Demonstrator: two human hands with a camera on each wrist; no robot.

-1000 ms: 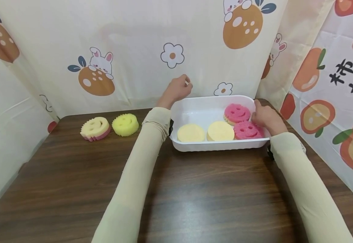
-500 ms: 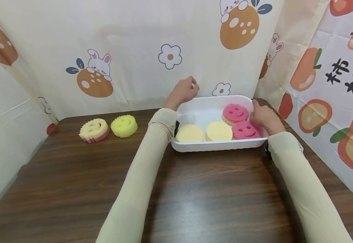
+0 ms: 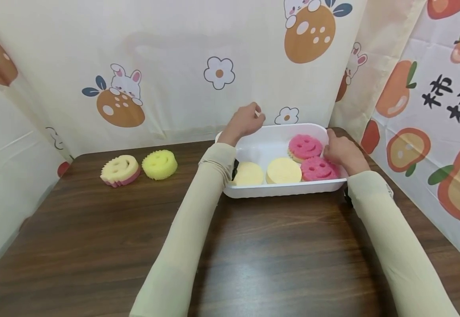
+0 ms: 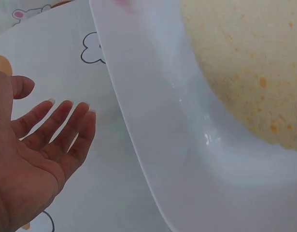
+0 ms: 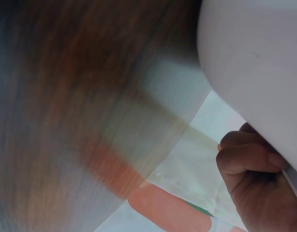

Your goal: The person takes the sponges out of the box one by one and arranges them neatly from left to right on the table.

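A white tray (image 3: 285, 190) stands at the back right of the brown table (image 3: 253, 255). In it lie two pale yellow round sponges (image 3: 248, 173) (image 3: 283, 170) and two pink smiley sponges (image 3: 306, 146) (image 3: 318, 168). My right hand (image 3: 338, 149) grips the tray's right rim; in the right wrist view its fingers (image 5: 249, 159) curl under the tray's edge (image 5: 254, 63). My left hand (image 3: 245, 121) hovers over the tray's back left corner. The left wrist view shows that hand (image 4: 51, 140) with relaxed, empty fingers beside the rim (image 4: 153, 121), apart from it, near a yellow sponge (image 4: 249, 63).
A yellow-and-pink smiley sponge (image 3: 119, 169) and a yellow smiley sponge (image 3: 159, 164) lie at the table's back left. Printed curtains (image 3: 174, 66) close the back and both sides, close behind the tray.
My left hand has moved right and slightly down, nearer the tray's back rim. My right hand keeps its hold on the right rim.
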